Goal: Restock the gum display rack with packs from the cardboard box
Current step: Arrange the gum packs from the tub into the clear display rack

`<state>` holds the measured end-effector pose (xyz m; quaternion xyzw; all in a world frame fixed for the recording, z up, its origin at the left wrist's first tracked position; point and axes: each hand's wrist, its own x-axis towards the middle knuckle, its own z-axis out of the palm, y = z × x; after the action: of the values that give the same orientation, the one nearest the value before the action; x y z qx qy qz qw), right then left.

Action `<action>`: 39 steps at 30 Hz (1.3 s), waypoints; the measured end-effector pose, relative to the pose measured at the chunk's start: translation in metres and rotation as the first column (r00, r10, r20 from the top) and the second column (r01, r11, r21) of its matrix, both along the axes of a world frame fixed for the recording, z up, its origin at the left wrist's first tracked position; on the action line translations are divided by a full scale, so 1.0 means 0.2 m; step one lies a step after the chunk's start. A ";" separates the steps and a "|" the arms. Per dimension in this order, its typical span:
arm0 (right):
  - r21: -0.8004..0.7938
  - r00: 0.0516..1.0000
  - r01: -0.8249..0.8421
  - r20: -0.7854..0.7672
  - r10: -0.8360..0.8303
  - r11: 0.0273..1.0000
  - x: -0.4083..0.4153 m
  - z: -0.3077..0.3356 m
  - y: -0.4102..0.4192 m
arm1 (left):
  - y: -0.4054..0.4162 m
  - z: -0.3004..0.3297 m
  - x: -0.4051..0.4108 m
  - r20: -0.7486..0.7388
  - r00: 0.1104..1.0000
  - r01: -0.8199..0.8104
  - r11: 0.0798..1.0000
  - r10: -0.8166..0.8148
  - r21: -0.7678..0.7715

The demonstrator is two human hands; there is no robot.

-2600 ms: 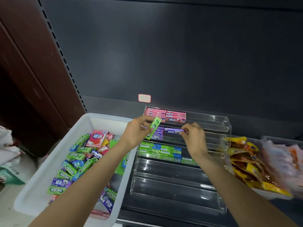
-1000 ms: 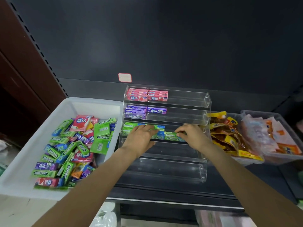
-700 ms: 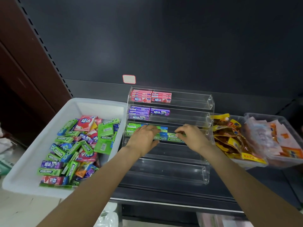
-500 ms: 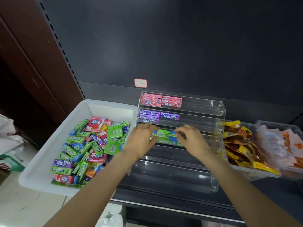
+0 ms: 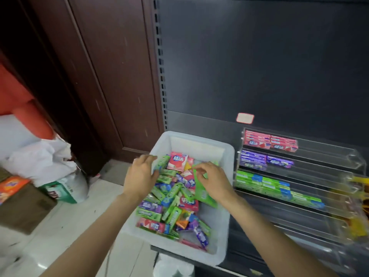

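A white plastic bin (image 5: 229,154) holds a loose heap of gum packs (image 5: 171,198) in green, purple, pink and blue. Both hands are over it. My left hand (image 5: 140,174) reaches in with its fingers spread, touching a green stick pack (image 5: 161,164) at the heap's far left. My right hand (image 5: 214,180) pinches a flat green pack (image 5: 202,193) lifted at a tilt above the heap. Right of the bin stands the clear tiered display rack (image 5: 327,154): pink packs (image 5: 269,141) on the top tier, purple packs (image 5: 263,159) below, green packs (image 5: 269,185) on the third.
Lower rack tiers (image 5: 299,222) hold nothing. Yellow snack bags (image 5: 359,182) show at the right edge. On the floor at left are a cardboard box (image 5: 24,208), an orange carton (image 5: 12,184) and a white plastic bag (image 5: 40,160). Dark wood panelling (image 5: 95,76) rises behind.
Both hands left the green tier of the rack and moved left into the bin. My right hand now holds a flat green pack. The view swung left and down.
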<state>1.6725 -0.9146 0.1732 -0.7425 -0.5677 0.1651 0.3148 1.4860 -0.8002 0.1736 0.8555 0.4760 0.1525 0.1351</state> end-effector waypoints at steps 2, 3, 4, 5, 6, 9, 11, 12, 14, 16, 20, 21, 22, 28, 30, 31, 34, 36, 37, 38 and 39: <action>-0.041 1.000 0.019 -0.008 -0.019 0.999 -0.11 -0.04 0.11 | 0.14 -0.03 -0.10 -0.073 0.996 0.044 0.997 -0.048 -0.057; -0.077 1.000 0.028 -0.006 -0.029 0.997 -0.16 -0.06 0.16 | 0.20 -0.05 -0.14 -0.095 0.992 0.079 0.992 -0.088 -0.094; -0.115 0.999 0.037 -0.001 -0.037 0.993 -0.20 -0.07 0.20 | 0.25 -0.06 -0.17 -0.102 0.987 0.112 0.984 -0.127 -0.136; -0.153 0.999 0.049 0.007 -0.048 0.987 -0.23 -0.09 0.24 | 0.31 -0.07 -0.19 -0.100 0.981 0.144 0.972 -0.164 -0.184; -0.188 0.998 0.063 0.011 -0.062 0.980 -0.26 -0.11 0.28 | 0.35 -0.07 -0.20 -0.097 0.974 0.178 0.956 -0.205 -0.232; -0.293 0.995 0.101 0.014 -0.101 0.951 -0.32 -0.14 0.36 | 0.43 -0.07 -0.22 -0.065 0.955 0.250 0.901 -0.291 -0.354; -0.353 0.991 0.136 0.029 -0.134 0.926 -0.35 -0.15 0.41 | 0.44 -0.07 -0.23 0.016 0.947 0.298 0.858 -0.321 -0.418; -0.367 0.987 0.157 0.039 -0.154 0.917 -0.36 -0.16 0.43 | 0.44 -0.07 -0.24 0.046 0.939 0.328 0.843 -0.342 -0.427; -0.368 0.979 0.203 0.056 -0.196 0.907 -0.38 -0.16 0.45 | 0.44 -0.06 -0.24 0.081 0.923 0.373 0.825 -0.376 -0.425; -0.362 0.968 0.249 0.078 -0.237 0.898 -0.39 -0.16 0.47 | 0.44 -0.04 -0.25 0.123 0.915 0.398 0.817 -0.383 -0.416; -0.380 0.961 0.278 0.092 -0.263 0.883 -0.38 -0.16 0.51 | 0.47 -0.04 -0.24 0.195 0.907 0.422 0.803 -0.374 -0.421; -0.389 0.960 0.280 0.094 -0.264 0.878 -0.36 -0.17 0.51 | 0.47 -0.05 -0.24 0.196 0.905 0.426 0.802 -0.379 -0.419; -0.397 0.958 0.285 0.093 -0.271 0.872 -0.35 -0.17 0.51 | 0.48 -0.05 -0.24 0.182 0.908 0.419 0.804 -0.377 -0.421; -0.299 0.895 0.410 -0.048 -0.443 0.862 -0.29 -0.12 0.42 | 0.53 -0.09 -0.14 0.117 0.918 0.395 0.858 -0.378 -0.327; -0.256 0.858 0.464 -0.110 -0.502 0.848 -0.27 -0.11 0.40 | 0.54 -0.08 -0.09 0.118 0.910 0.414 0.854 -0.398 -0.313; -0.237 0.839 0.485 -0.147 -0.524 0.842 -0.26 -0.11 0.40 | 0.55 -0.08 -0.07 0.120 0.909 0.417 0.852 -0.400 -0.316; -0.164 0.782 0.483 -0.360 -0.508 0.860 -0.29 -0.06 0.40 | 0.55 -0.08 -0.04 0.184 0.912 0.406 0.868 -0.366 -0.286; -0.101 0.782 0.409 -0.473 -0.405 0.907 -0.33 -0.01 0.42 | 0.54 -0.06 -0.03 0.332 0.883 0.431 0.854 -0.332 -0.291; -0.078 0.790 0.367 -0.500 -0.355 0.927 -0.34 0.01 0.43 | 0.53 -0.04 -0.04 0.428 0.856 0.452 0.821 -0.289 -0.350; -0.061 0.799 0.338 -0.508 -0.321 0.939 -0.36 0.02 0.45 | 0.53 -0.03 -0.04 0.521 0.822 0.480 0.774 -0.231 -0.413; -0.049 0.802 0.326 -0.515 -0.303 0.944 -0.37 0.03 0.48 | 0.53 -0.02 -0.05 0.590 0.790 0.501 0.734 -0.170 -0.459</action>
<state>1.5976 -0.8187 0.1788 -0.7479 -0.3350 0.2912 0.4936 1.4754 -0.6942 0.1695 0.7704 0.2763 0.1881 0.5429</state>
